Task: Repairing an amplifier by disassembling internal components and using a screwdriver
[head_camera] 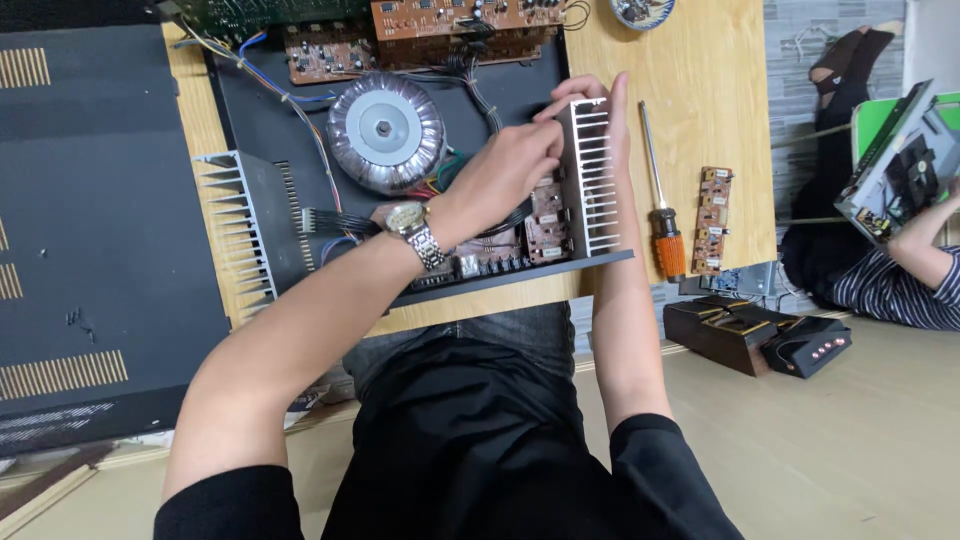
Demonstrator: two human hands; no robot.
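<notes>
**Both hands on the finned heatsink**

Inside the open chassis (250, 110), at its right edge, the left hand (505, 170) pinches the top of the heatsink (590, 180) while the right hand (600, 100) cups its outer side — both grasping it. The heatsink looks a stiff, fairly heavy metal block with sharp-edged fins; its solid ends seem safer to grip than the fins — the board (545, 225) beside it looks fragile. A screwdriver (655, 190) lies on the worktop (720, 90), a toroidal transformer (385, 130) to the left.
</notes>
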